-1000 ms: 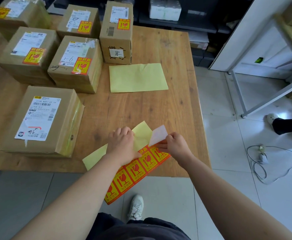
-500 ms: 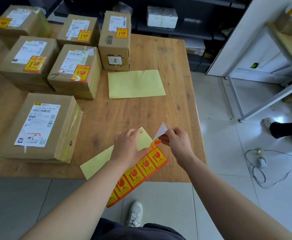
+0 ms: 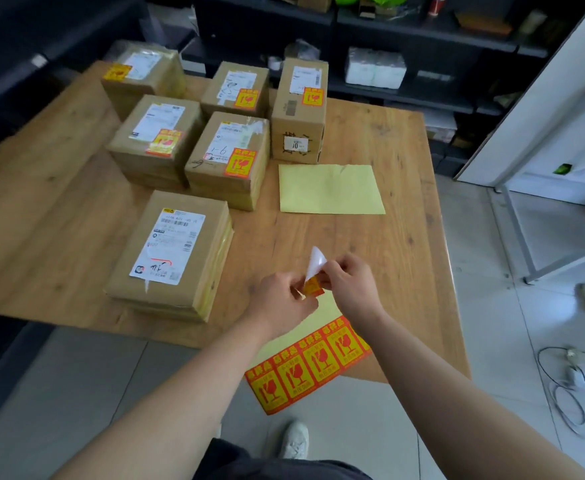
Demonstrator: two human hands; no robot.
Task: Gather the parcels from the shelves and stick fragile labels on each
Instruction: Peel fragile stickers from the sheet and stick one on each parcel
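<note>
L hand (image 3: 280,301) & R hand (image 3: 351,285) both pinch one curled fragile label (image 3: 314,268) above table (image 3: 370,237). Label sheet (image 3: 304,368) overhangs near edge. Nearest parcel (image 3: 173,251) lies left of hands.

Setting: parcel storeroom or mailroom. Taped cardboard parcels (image 3: 169,251) bearing shipping labels sit on a wooden table (image 3: 388,140). Dark shelving (image 3: 422,46) stocked with goods stands behind.

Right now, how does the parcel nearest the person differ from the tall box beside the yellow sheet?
The nearest parcel lies flat and low; the tall box stands upright. The tall box carries a red-and-yellow fragile sticker; the nearest parcel has none. Both are brown cardboard with a white shipping label on top.
</note>
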